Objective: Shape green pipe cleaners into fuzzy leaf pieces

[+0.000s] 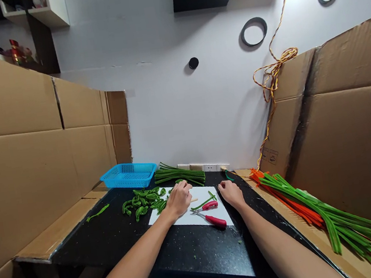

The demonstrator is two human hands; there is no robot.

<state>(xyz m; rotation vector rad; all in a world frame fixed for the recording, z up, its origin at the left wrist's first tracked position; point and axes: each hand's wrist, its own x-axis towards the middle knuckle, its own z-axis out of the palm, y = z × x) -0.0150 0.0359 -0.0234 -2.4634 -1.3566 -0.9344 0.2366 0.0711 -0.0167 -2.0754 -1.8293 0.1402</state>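
My left hand (179, 197) rests over the upper middle of a white sheet (184, 222), its fingers curled down; anything beneath them is hidden. Beside its fingertips a short pale stick (193, 200) shows. My right hand (231, 192) lies by the sheet's right edge, fingers bent in, with nothing visible in it. Between the hands, red-handled pliers (215, 220) lie spread on the sheet, jaws pointing left. Just above them are cut green pipe cleaner pieces (204, 202). Left of my left hand spreads a heap of bent, looped green pipe cleaner shapes (142, 202).
A blue plastic basket (130, 175) stands at the back left. Dark green pipe cleaners (178, 173) lie bundled beside it. Bright green (314, 205) and orange pipe cleaners (300, 210) lie along the right. Cardboard walls (37, 170) flank the black table (110, 238); a twisted cord (274, 67) hangs at right.
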